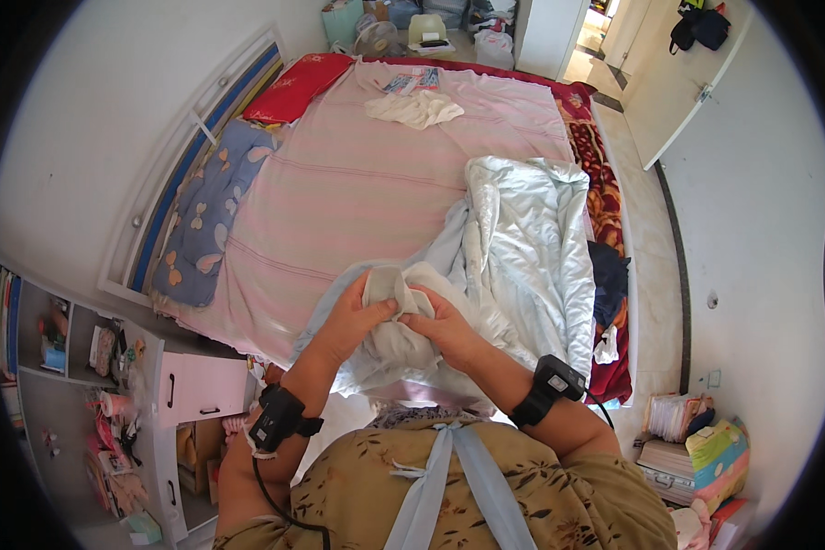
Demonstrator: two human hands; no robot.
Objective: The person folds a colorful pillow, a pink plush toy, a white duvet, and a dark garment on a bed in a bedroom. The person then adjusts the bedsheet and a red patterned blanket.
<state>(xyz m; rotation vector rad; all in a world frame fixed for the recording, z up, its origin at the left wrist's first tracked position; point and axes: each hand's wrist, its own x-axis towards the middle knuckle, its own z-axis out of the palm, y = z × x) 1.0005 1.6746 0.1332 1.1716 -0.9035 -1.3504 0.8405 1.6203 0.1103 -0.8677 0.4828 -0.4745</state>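
Both of my hands are in front of me at the near edge of the bed, gripping a bunched pale grey-white cloth [398,346]. My left hand [356,313] closes round its left side, and my right hand [442,326] pinches the right side, thumbs almost meeting in the middle. Below the hands the cloth hangs in loose folds. Light blue fabric spreads behind and beside it, reaching toward a shiny pale quilt [532,243] that lies rumpled on the right of the bed. Whether the cloth and the blue fabric are one piece I cannot tell.
The bed carries a pink striped sheet [357,183], a blue patterned pillow [213,206], a red pillow [298,89] and a crumpled cream cloth [416,109]. Left of me stands a shelf unit with a pink drawer [202,387]. A door [697,92] stands ajar at far right.
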